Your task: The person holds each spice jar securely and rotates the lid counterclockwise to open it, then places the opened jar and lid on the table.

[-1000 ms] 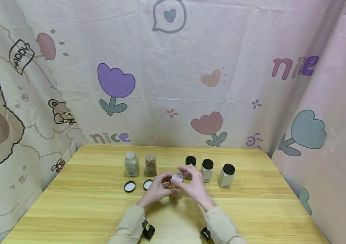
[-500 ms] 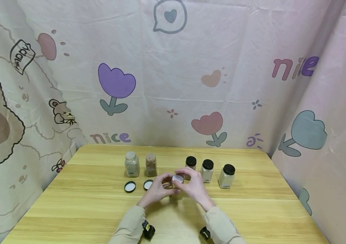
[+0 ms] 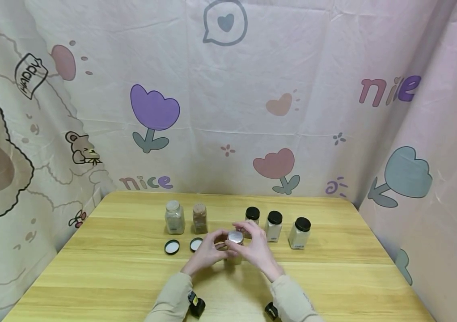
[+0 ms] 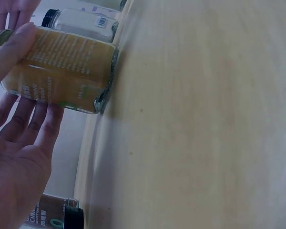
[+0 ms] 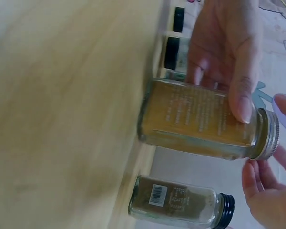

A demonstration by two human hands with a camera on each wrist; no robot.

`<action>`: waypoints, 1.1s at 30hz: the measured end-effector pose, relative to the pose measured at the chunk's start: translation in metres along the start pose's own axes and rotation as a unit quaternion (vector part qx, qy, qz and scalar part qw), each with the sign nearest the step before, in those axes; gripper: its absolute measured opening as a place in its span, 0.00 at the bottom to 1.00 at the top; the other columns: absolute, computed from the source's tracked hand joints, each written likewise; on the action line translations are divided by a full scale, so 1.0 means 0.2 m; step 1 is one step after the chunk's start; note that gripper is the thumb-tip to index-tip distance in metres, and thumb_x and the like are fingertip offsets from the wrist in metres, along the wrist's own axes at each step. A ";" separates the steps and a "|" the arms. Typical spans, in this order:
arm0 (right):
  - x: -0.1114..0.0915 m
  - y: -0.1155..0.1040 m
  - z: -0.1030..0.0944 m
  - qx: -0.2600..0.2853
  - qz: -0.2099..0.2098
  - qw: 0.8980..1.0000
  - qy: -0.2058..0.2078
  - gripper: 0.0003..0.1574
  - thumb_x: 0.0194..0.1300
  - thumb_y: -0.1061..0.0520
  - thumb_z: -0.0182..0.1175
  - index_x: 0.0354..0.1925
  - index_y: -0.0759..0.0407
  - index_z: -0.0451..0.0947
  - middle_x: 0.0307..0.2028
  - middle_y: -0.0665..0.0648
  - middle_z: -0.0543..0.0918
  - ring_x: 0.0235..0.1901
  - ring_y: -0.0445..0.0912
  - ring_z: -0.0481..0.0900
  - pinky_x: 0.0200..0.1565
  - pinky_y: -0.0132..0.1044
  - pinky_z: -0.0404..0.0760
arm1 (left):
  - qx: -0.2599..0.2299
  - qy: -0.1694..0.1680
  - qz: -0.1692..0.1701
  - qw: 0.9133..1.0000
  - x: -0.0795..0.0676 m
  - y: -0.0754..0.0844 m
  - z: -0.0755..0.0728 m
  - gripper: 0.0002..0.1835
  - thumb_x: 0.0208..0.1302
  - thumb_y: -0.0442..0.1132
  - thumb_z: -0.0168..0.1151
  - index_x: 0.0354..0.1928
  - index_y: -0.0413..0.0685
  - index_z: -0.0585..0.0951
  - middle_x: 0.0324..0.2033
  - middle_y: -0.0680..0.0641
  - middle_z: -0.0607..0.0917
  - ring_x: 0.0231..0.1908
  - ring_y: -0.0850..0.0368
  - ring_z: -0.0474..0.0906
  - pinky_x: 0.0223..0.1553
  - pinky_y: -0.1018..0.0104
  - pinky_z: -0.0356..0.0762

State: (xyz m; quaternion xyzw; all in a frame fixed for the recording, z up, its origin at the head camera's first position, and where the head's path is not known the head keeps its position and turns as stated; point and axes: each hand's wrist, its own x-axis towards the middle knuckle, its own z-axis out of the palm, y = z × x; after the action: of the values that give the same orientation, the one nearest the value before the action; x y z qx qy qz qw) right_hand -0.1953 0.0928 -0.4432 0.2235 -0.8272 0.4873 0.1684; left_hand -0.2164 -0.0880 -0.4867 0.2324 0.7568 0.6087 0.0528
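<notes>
A square glass spice jar [image 5: 195, 119] of yellow-brown powder stands between my hands at the middle of the table. My left hand [image 3: 207, 251] grips its body, thumb on one side and fingers on the other, as the left wrist view shows. My right hand [image 3: 257, 247] is at the jar's silver top [image 3: 235, 237], thumb and fingers curled about the rim. The black lid is off this jar. Behind the hands, to the left, stand two uncapped jars, one of pale powder [image 3: 175, 219] and one of brown powder [image 3: 200, 220].
Two black lids, [image 3: 171, 247] and the other lid [image 3: 195, 244], lie upside down left of my hands. Three black-capped jars stand at the right, the outermost jar [image 3: 299, 234] nearest the front. A patterned curtain [image 3: 220, 112] hangs behind the wooden table [image 3: 353, 268].
The right hand's raised index finger has come down a little towards the jar's top. The silver top now glints more brightly. My left hand keeps its hold.
</notes>
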 end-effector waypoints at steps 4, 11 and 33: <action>0.00 0.00 0.01 -0.013 -0.001 0.999 0.032 0.28 0.47 0.57 0.80 0.48 0.59 0.84 0.40 0.55 0.84 0.37 0.44 0.79 0.43 0.41 0.88 | -0.015 -0.005 -0.009 1.000 0.00 0.00 0.00 0.26 0.56 0.35 0.75 0.56 0.38 0.78 0.55 0.37 0.82 0.56 0.51 0.81 0.64 0.64 0.80; 0.00 -0.01 0.00 -0.001 -0.015 1.000 0.020 0.23 0.49 0.64 0.77 0.45 0.65 0.84 0.40 0.58 0.85 0.38 0.50 0.85 0.44 0.40 0.90 | -0.004 -0.002 0.006 1.000 0.00 -0.01 0.00 0.25 0.57 0.35 0.76 0.55 0.37 0.79 0.54 0.37 0.83 0.57 0.46 0.81 0.62 0.64 0.81; -0.01 0.00 0.00 -0.010 0.030 0.999 0.023 0.24 0.50 0.54 0.80 0.45 0.58 0.85 0.39 0.53 0.83 0.37 0.44 0.79 0.46 0.34 0.86 | -0.016 -0.008 -0.006 1.000 0.00 0.00 0.00 0.25 0.56 0.34 0.75 0.55 0.36 0.78 0.54 0.36 0.82 0.58 0.45 0.80 0.64 0.63 0.80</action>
State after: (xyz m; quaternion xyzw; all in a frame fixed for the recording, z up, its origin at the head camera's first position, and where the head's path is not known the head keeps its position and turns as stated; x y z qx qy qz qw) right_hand -0.1943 0.0937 -0.4438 0.1853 -0.8341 0.4892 0.1749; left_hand -0.2164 -0.0869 -0.4861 0.2324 0.7480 0.6182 0.0662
